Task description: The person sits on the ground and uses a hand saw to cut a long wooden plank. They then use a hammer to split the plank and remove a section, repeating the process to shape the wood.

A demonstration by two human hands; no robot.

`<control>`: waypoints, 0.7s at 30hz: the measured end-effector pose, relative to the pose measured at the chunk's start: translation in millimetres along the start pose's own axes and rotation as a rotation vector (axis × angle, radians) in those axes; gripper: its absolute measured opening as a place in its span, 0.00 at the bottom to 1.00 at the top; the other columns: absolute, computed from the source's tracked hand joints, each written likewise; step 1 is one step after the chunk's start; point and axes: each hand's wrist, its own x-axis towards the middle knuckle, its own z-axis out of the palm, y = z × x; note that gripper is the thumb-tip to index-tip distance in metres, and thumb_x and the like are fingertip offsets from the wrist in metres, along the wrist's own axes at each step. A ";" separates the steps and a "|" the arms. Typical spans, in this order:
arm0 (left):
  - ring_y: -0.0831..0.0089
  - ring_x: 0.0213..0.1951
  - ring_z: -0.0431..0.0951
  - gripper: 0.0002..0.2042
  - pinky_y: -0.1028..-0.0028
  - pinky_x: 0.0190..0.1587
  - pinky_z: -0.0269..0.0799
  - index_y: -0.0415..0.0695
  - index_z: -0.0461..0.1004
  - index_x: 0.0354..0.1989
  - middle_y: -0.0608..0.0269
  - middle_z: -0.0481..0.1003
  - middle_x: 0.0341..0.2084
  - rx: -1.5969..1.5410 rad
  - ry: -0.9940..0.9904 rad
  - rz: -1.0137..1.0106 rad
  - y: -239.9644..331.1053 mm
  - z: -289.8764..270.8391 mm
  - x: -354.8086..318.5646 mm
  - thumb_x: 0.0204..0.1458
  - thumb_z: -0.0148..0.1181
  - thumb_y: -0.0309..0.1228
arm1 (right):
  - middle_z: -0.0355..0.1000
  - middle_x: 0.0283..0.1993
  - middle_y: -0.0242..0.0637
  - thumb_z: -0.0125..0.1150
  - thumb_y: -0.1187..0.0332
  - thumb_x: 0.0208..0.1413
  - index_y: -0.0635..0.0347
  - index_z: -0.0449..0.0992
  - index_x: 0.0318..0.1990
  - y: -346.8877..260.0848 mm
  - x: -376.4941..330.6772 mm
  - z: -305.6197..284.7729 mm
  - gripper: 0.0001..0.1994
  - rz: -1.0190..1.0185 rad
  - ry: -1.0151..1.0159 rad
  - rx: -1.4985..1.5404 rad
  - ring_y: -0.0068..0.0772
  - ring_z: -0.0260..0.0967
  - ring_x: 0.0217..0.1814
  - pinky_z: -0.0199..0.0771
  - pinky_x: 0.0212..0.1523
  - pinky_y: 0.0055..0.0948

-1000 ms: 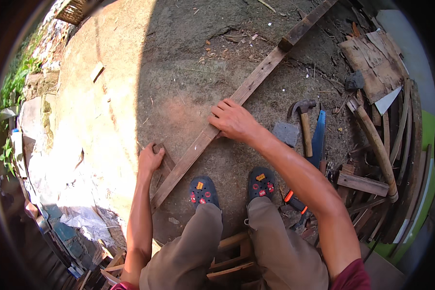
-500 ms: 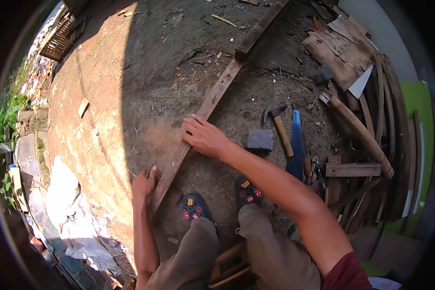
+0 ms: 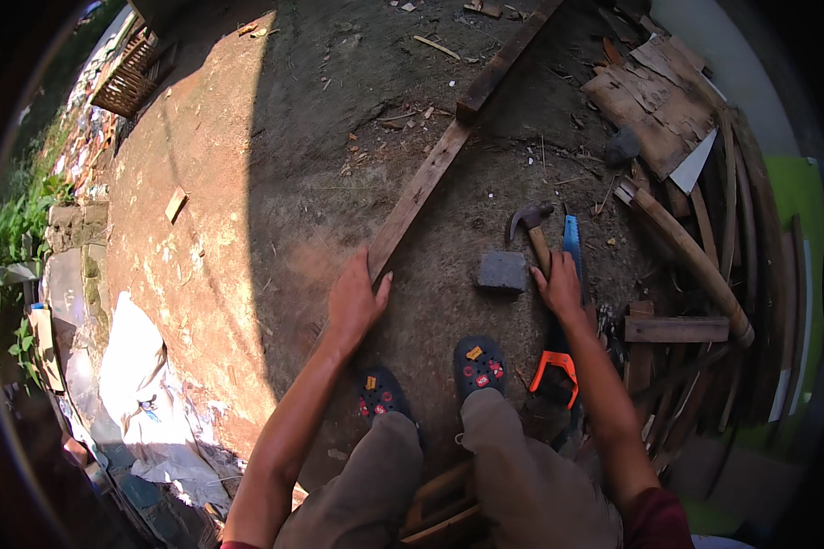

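Note:
My left hand (image 3: 357,302) lies flat, fingers apart, on the near end of a long weathered wooden plank (image 3: 421,188) that runs diagonally away over the dirt. My right hand (image 3: 558,288) is down on the wooden handle of a claw hammer (image 3: 531,224), its fingers curled over the handle. A handsaw with a blue blade (image 3: 572,242) and orange handle (image 3: 555,371) lies right beside the hammer, partly under my wrist. A grey stone block (image 3: 504,272) sits just left of the hammer. My feet in dark clogs (image 3: 479,366) stand below.
A pile of scrap boards and poles (image 3: 687,238) fills the right side. A second plank (image 3: 504,59) continues the line at the top. A woven basket (image 3: 124,82) sits at the far left, with white sheeting (image 3: 137,384) and stones along the left edge.
My right hand left the plank and went right to the hammer handle. My left hand slid up onto the plank's near end. The view tilted farther forward.

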 end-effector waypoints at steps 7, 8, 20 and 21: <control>0.47 0.44 0.80 0.31 0.57 0.44 0.78 0.40 0.64 0.64 0.50 0.76 0.51 0.078 0.051 -0.053 8.2 6.7 -1.1 0.57 0.62 0.46 | 0.73 0.34 0.46 0.57 0.55 0.68 0.65 0.73 0.43 -0.8 24.1 -9.6 0.18 -0.024 0.077 0.043 0.53 0.75 0.32 0.74 0.33 0.46; 0.48 0.46 0.80 0.31 0.58 0.47 0.77 0.41 0.65 0.64 0.50 0.76 0.51 0.104 0.014 -0.077 12.9 9.2 1.4 0.57 0.62 0.47 | 0.71 0.32 0.42 0.57 0.54 0.68 0.64 0.73 0.41 -2.1 32.9 -22.2 0.18 0.021 0.029 0.197 0.45 0.73 0.28 0.73 0.29 0.42; 0.58 0.72 0.57 0.36 0.49 0.75 0.42 0.42 0.64 0.64 0.54 0.66 0.63 0.029 0.187 -0.018 -5.5 -4.4 -13.2 0.56 0.60 0.58 | 0.63 0.28 0.33 0.40 0.41 0.71 0.60 0.65 0.41 -336.4 134.2 -369.9 0.26 -1.046 0.322 1.149 0.27 0.56 0.19 0.62 0.25 0.31; 0.58 0.72 0.56 0.37 0.49 0.75 0.42 0.42 0.64 0.65 0.54 0.65 0.64 -0.008 0.201 -0.032 -9.6 -6.3 -9.7 0.56 0.60 0.58 | 0.61 0.26 0.33 0.40 0.38 0.69 0.59 0.64 0.41 -349.4 126.7 -337.0 0.29 -1.059 0.396 1.206 0.27 0.55 0.19 0.61 0.25 0.31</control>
